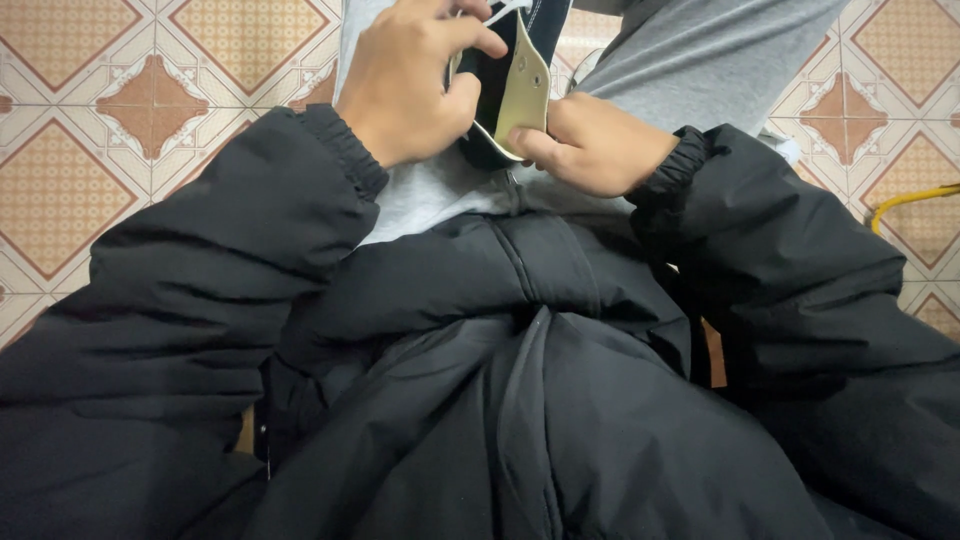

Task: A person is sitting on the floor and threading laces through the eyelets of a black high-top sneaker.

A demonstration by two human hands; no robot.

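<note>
A dark shoe (pixel 490 75) with a pale yellowish-tan flap (pixel 520 90) and a white lace at its top rests on my lap at the top centre of the head view. My left hand (pixel 410 85) is closed around its left side, fingers curled over the opening. My right hand (pixel 590 145) grips the lower edge of the flap from the right, thumb pressed on it. Both arms wear black puffy jacket sleeves. The far end of the shoe is cut off by the frame's top edge.
My grey trousers (pixel 690 60) and black jacket (pixel 520 400) fill most of the view. The floor has orange and cream patterned tiles (pixel 150 100). A yellow cable or hose (pixel 910 200) lies on the tiles at the right edge.
</note>
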